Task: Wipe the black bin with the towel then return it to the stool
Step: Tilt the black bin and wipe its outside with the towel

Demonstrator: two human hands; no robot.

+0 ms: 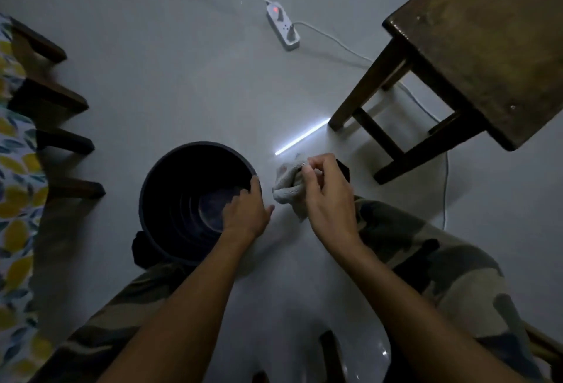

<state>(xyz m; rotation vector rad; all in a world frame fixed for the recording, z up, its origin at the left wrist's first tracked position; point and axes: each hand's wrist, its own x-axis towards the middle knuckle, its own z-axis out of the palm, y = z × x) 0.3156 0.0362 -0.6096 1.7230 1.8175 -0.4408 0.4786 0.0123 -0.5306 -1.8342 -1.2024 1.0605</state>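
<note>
Left hand (243,215) fingers grip one black bin (170,200) (rim); right hand (327,197) fingers pinch one towel (286,187).

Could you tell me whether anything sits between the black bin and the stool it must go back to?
Nothing visible blocks it: only the right hand with the towel lies between the black bin and the stool, whose seat is bare.
</note>
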